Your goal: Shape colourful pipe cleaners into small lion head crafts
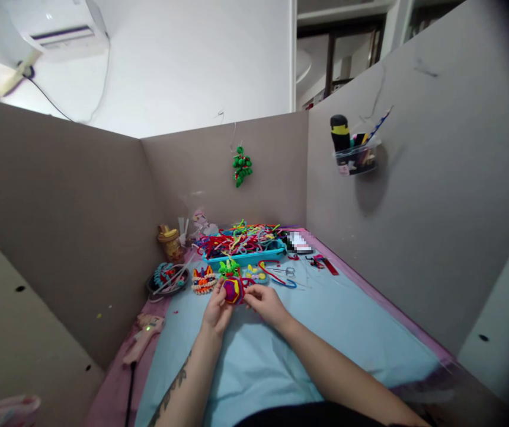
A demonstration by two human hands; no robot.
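My left hand (219, 305) is closed on a pipe-cleaner craft piece (233, 291) in purple, yellow and red, its fingers along the piece's left side. At its right edge, my right hand (263, 301) pinches with thumb and forefinger, where a bit of red pipe cleaner shows. How much of it those fingertips grip is partly hidden. Just behind the piece sits a green pipe-cleaner figure (229, 268). An orange-and-white figure (203, 280) stands to its left, and a pale blue and yellow one (255, 274) to its right.
A blue tray (245, 259) heaped with pipe cleaners stands at the back. Scissors (288, 271) lie right of the figures. A dark bowl (167, 281) and a pink glue gun (144, 337) are on the left. Grey partitions (263, 178) surround the table; a clear basket (355, 159) hangs right.
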